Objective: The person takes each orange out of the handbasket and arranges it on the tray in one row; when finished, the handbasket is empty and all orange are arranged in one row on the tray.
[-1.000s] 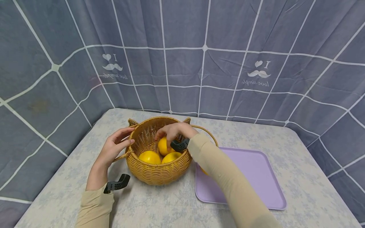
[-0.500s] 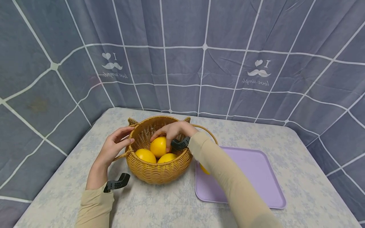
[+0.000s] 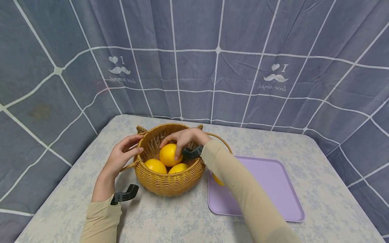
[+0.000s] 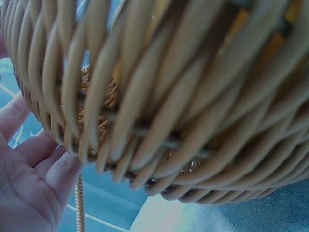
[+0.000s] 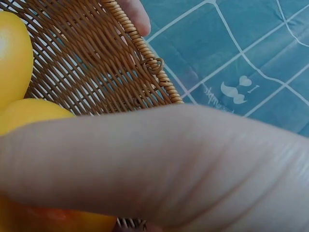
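The right hand [image 3: 183, 138] grips a yellow fruit [image 3: 167, 156] inside the wicker basket [image 3: 167, 185], beside two other fruits [image 3: 155, 166]. The left hand [image 3: 123, 155] holds the basket's left rim. Just right of the basket, a purple tray [image 3: 270, 189] lies partly hidden beneath the right sleeve [image 3: 243, 185].

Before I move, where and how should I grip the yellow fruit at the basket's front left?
Probably from above, across opposite sides of its upper half: the front-left fruit is round with its top exposed, while the near wall of the basket hides its lower part. The right hand holds the rear fruit.
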`<state>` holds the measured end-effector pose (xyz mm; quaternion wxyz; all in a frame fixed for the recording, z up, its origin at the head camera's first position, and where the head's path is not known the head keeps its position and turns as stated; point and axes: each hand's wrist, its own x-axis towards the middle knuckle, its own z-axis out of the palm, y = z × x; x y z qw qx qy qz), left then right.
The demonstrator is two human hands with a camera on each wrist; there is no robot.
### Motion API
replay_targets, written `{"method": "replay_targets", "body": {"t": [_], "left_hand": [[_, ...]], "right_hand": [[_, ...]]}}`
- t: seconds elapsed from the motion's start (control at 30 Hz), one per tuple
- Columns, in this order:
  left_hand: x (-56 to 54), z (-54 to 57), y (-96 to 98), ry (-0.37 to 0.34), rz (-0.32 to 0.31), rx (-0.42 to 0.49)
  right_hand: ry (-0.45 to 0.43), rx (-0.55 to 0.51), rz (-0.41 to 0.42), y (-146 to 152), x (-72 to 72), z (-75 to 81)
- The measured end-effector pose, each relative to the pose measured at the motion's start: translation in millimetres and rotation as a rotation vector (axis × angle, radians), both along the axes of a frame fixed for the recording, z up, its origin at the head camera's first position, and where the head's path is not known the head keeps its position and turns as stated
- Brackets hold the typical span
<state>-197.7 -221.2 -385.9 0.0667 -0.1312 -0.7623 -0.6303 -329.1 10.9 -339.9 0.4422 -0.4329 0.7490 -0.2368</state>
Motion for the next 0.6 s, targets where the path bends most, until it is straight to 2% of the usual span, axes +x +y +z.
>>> {"method": "replay_targets", "body": {"t": [0.27,0.6], "left_hand": [[-0.6,0.8,0.7,-0.007,0.011,-0.013],[-0.1,-0.4,-0.1,0.012,0.0,-0.02]], "right_hand": [[-0.033,-0.017,0.003,0.9,1.8,-0.1],[-0.034,-0.035,-0.06,1.4,5.1,-3.5]]}}
